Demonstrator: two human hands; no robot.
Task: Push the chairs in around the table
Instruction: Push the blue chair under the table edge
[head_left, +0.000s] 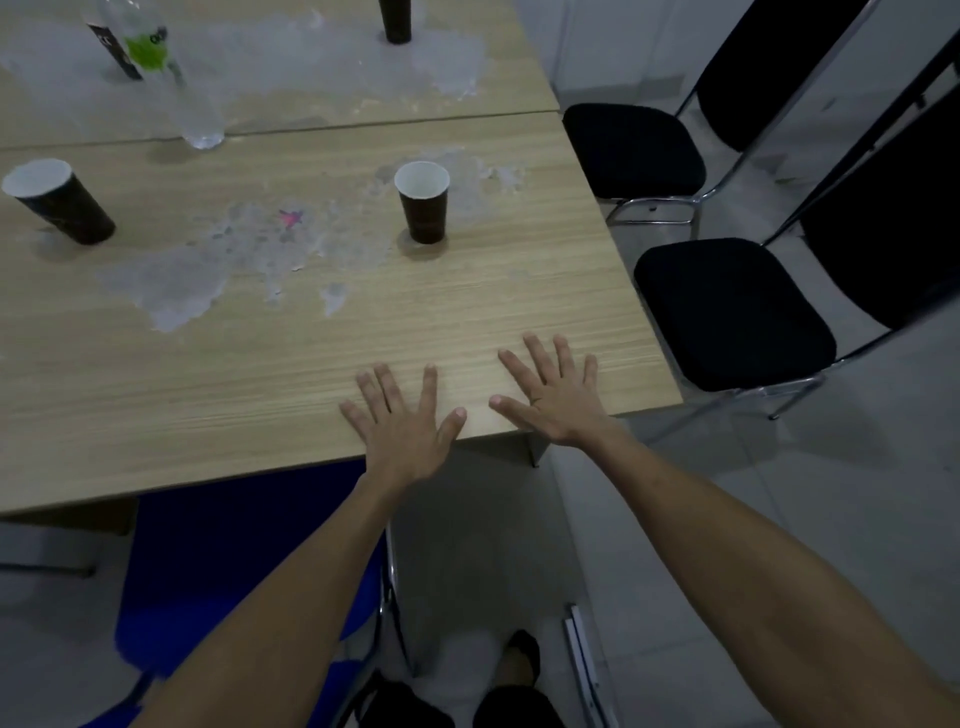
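Observation:
A light wooden table (467, 322) fills the upper left. My left hand (402, 423) and my right hand (553, 395) hover flat with spread fingers over its near right corner, holding nothing. A blue chair (208, 571) sits partly under the table's near edge, below my left forearm. Two black chairs stand off the table's right side, pulled out: the nearer one (732, 312) beside the corner, the farther one (631, 148) behind it.
Dark paper cups stand on the table: one (422, 202) in the middle, one (60, 205) at the left, one (395, 21) at the back. A clear bottle (171, 78) stands at the back left. Grey tiled floor (857, 493) lies to the right.

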